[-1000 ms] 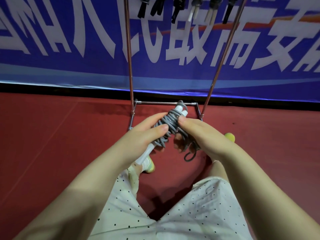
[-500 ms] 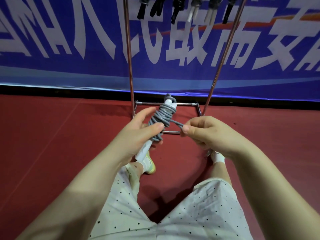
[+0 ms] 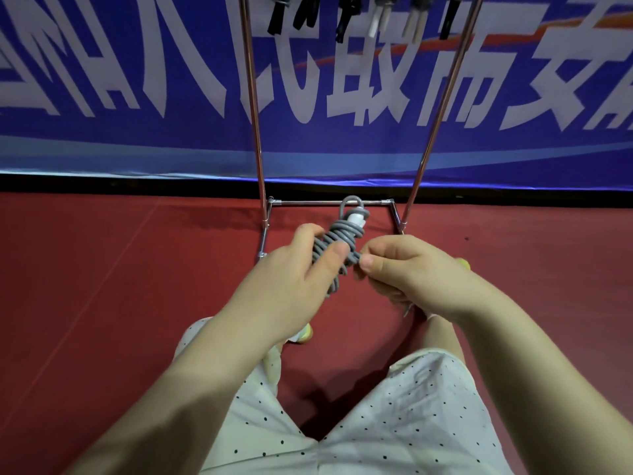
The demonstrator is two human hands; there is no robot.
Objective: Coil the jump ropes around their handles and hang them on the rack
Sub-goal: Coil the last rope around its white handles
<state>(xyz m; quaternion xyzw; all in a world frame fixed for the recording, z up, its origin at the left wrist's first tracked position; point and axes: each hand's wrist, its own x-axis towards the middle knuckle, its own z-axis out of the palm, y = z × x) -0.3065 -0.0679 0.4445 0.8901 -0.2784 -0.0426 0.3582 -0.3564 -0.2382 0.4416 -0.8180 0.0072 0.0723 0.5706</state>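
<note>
A grey jump rope (image 3: 337, 240) is coiled round its white handles, whose tip (image 3: 356, 218) pokes out at the top with a small rope loop above it. My left hand (image 3: 301, 269) grips the bundle from the left, thumb across the coils. My right hand (image 3: 404, 269) pinches the rope's end right beside the bundle. The metal rack (image 3: 255, 132) stands just behind, its two poles rising out of frame. Several coiled ropes (image 3: 346, 15) with black and white handles hang from the top of the rack.
The rack's base bars (image 3: 329, 202) lie on the red floor (image 3: 120, 286) right ahead of my hands. A blue banner (image 3: 137, 97) with white characters covers the wall behind. My legs in dotted shorts and yellow-green shoes (image 3: 305, 334) are below.
My right hand pulled the rope's end out to the right, then came back in against the bundle. The loose rope that hung below is now drawn tight. The bundle rose slightly.
</note>
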